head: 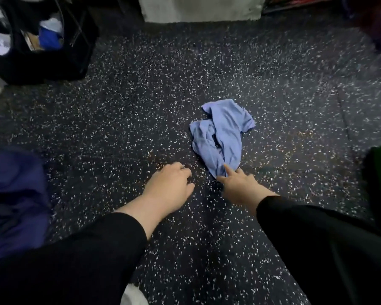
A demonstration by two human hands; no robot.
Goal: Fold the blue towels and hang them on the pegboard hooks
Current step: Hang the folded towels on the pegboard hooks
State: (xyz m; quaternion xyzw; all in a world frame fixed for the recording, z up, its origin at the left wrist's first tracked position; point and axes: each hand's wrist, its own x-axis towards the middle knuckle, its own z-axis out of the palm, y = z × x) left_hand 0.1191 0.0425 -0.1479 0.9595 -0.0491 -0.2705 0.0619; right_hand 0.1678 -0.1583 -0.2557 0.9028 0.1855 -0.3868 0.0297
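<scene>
Lying crumpled on the dark speckled floor, the blue towel sits just ahead of the person's two hands, bunched into loose ridges with one flatter flap spread at its far side. The right hand reaches to the towel's near end, its forefinger laid along the cloth; whether the other fingers have pinched the fabric cannot be told, since they are hidden under the hand. The left hand hovers just beside, fingers loosely curled and holding nothing, apart from the towel. The cloth looks thin, light and limp: it should lift with no effort but will sag and fold on itself, so a single pinch would only drag it in a bundle. Taking two neighbouring corners, one in each hand, and shaking it flat looks the better start for folding. No pegboard shows in view
</scene>
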